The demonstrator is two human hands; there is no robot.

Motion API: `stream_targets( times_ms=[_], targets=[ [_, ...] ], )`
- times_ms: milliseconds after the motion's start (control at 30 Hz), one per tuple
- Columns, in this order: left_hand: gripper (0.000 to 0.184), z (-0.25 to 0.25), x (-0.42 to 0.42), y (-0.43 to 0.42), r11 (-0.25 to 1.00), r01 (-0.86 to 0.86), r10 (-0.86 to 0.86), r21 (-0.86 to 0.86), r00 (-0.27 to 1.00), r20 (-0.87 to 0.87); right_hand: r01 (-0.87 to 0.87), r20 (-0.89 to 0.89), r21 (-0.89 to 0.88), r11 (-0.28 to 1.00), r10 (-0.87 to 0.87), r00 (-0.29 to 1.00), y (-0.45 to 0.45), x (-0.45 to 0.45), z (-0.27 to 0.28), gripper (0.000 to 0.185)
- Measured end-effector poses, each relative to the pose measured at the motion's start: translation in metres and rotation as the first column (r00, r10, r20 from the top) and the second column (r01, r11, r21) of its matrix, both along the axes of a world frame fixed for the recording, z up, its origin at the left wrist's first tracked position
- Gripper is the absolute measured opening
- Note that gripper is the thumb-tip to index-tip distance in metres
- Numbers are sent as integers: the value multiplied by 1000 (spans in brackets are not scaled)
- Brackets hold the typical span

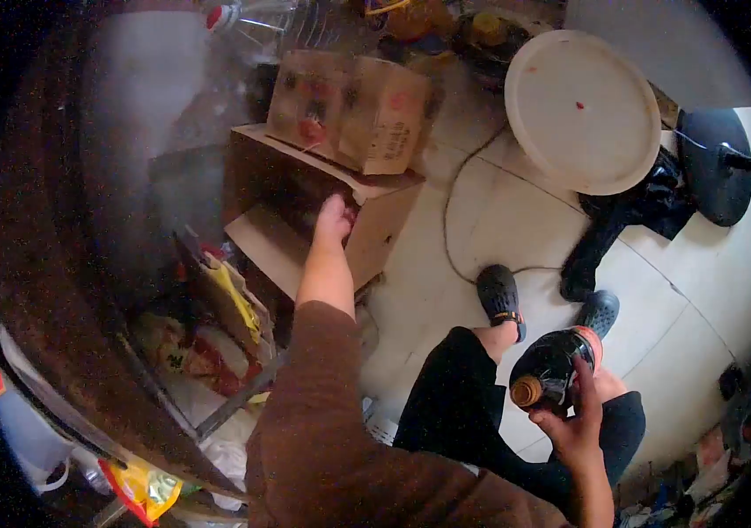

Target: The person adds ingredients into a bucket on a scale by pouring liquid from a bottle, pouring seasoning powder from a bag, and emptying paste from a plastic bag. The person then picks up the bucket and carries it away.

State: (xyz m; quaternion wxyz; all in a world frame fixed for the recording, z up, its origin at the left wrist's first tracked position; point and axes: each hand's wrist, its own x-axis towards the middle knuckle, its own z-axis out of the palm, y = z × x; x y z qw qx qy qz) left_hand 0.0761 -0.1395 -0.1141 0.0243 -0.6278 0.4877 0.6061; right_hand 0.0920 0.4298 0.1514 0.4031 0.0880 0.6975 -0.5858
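My left arm reaches into an open cardboard box point(384, 224) on the floor. My left hand point(335, 217) is at its opening, close to the inner side of the right-hand panel. The fingers are small and blurred there, so I cannot make out whether they grip the cardboard. In my right hand point(578, 422) is a dark plastic bottle point(544, 368) with a yellow-brown cap and a reddish label. The bottle is tilted, cap towards me, above my lap, with fingers and thumb around its side.
Another carton point(384, 119) stands behind the open box. A round white lid point(582, 114) lies at the upper right near a black bag point(648, 198) and a black round base point(714, 167). A cord point(450, 207) loops across the tiles. Yellow packaging point(234, 295) sits at left.
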Motion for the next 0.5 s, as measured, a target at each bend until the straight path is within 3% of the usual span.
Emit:
stream_targets(
  times_ms=[33, 67, 133, 200, 267, 333, 467, 500],
  targets=[
    [15, 27, -22, 38, 986, -158, 161, 43, 983, -85, 1, -2, 0, 1000, -1, 1000, -2, 2, -5, 99],
    [15, 21, -20, 32, 987, -155, 158, 43, 984, -87, -10, -55, 2, 1000, 10, 998, -2, 5, -11, 98],
    [20, 13, -18, 23, 997, -70, 72, 25, 995, -63, -20, -111, 1, 1000, 20, 994, -3, 6, -16, 97],
    [26, 10, -18, 20, 1000, 7, -7, 23, 1000, -12, 6, -24, 42, 999, -5, 1000, -4, 1, -14, 96],
    [29, 14, -14, 22, 999, 45, -46, 29, 998, 36, 14, -51, -12, 1000, -15, 999, 4, 8, -22, 94],
    [22, 8, -11, 19, 917, 78, 44, -390, 955, 293, 105, -1, -45, 993, -105, 994, 8, 1, -17, 93],
    [23, 65, -9, 60, 893, 129, 31, -431, 938, 345, 143, 33, -95, 985, -141, 989, 24, -15, 7, 90],
    [26, 83, -8, 78, 710, 391, -63, -585, 863, 501, 141, 15, -117, 983, -140, 990, 31, -17, 11, 87]
  ],
)
